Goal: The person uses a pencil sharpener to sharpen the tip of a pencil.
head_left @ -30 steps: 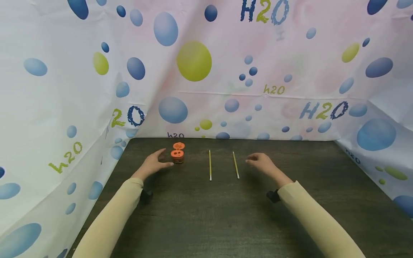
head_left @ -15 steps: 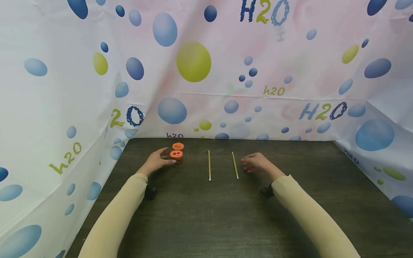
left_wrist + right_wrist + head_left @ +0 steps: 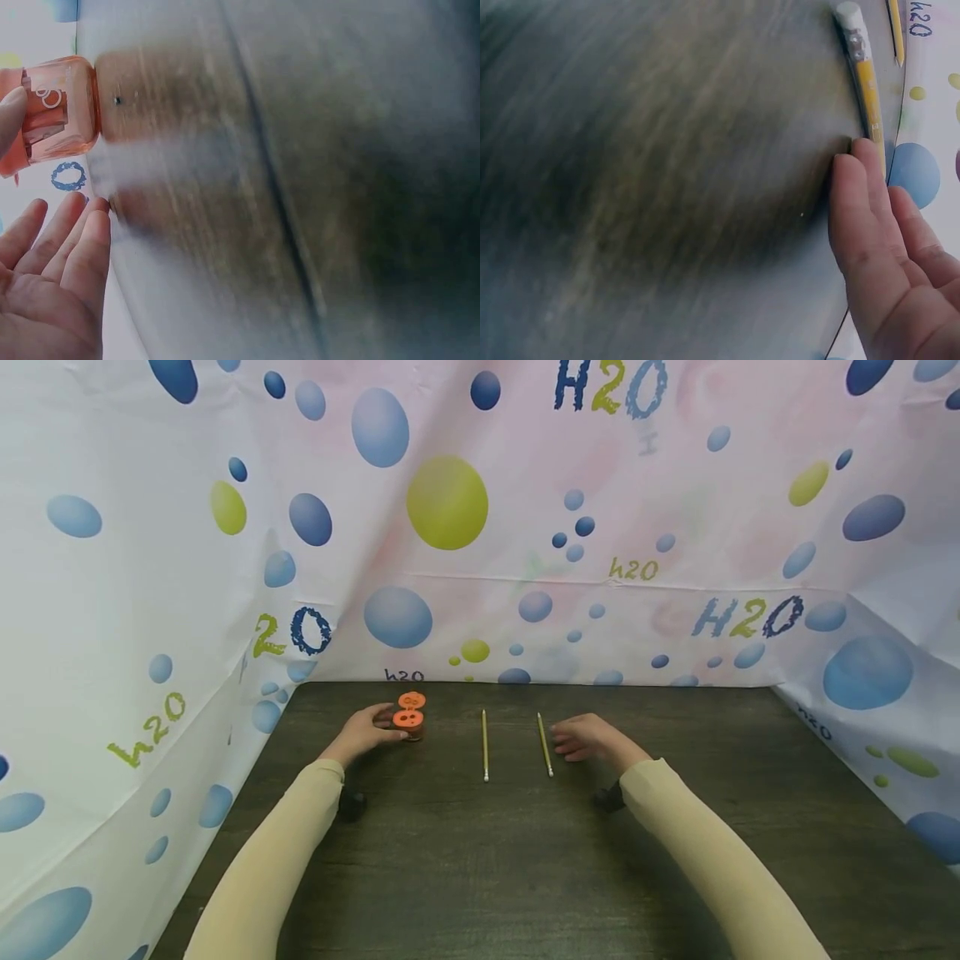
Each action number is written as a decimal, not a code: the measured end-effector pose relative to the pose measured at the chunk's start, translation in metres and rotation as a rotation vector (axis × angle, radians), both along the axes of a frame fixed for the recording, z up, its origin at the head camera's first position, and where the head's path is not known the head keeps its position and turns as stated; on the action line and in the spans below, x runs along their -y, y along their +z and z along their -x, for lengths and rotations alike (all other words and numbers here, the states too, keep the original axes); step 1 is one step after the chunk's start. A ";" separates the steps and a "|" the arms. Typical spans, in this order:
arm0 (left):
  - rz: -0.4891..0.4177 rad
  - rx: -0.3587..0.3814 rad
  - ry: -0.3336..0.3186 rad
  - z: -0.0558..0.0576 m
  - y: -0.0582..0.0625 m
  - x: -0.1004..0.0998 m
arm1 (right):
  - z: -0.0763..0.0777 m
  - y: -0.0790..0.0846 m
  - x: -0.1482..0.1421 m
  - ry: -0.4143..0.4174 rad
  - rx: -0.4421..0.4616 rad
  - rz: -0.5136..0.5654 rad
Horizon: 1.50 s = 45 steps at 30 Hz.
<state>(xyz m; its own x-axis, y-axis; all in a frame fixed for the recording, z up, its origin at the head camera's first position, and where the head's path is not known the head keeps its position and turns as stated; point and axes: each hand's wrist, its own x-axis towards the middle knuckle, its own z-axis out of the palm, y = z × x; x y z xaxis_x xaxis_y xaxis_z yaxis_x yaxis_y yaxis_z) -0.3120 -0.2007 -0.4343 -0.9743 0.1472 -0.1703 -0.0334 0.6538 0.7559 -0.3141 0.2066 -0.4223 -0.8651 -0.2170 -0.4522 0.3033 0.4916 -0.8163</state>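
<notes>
An orange pencil sharpener (image 3: pixel 408 719) with a see-through body (image 3: pixel 71 109) stands upright at the back left of the table, its lid flipped up. My left hand (image 3: pixel 362 737) is around its left side; in the left wrist view the thumb (image 3: pixel 10 118) overlaps its top, while the straight fingers (image 3: pixel 88 255) are apart from it. Two yellow pencils lie to the right: a left pencil (image 3: pixel 485 745) and a right pencil (image 3: pixel 545 745), white eraser ends toward me. Beside the right pencil, my right hand (image 3: pixel 591 739) has its loosely bent fingers (image 3: pixel 851 202) close to the shaft.
The dark wooden table (image 3: pixel 480 868) reaches back to a white printed sheet (image 3: pixel 525 527) with blue and green dots, which also rises along both sides. Black wrist cameras (image 3: pixel 351 806) sit under the cream sleeves (image 3: pixel 277 860).
My left hand has moved right, up to the sharpener, its thumb now at the front of it. The right hand has shifted left toward the right pencil. Sharpener and pencils stay put.
</notes>
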 end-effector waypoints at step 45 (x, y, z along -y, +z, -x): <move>0.015 -0.004 -0.027 -0.005 -0.007 -0.005 | 0.000 -0.001 0.025 -0.021 -0.093 -0.148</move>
<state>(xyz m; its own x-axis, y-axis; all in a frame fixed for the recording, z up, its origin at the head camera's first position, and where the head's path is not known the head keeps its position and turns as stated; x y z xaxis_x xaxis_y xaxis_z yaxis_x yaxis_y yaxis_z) -0.3074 -0.1960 -0.4409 -0.9707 0.1712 -0.1689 -0.0125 0.6653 0.7464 -0.3139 0.1820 -0.4233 -0.9086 -0.1354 -0.3952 0.2410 0.6029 -0.7605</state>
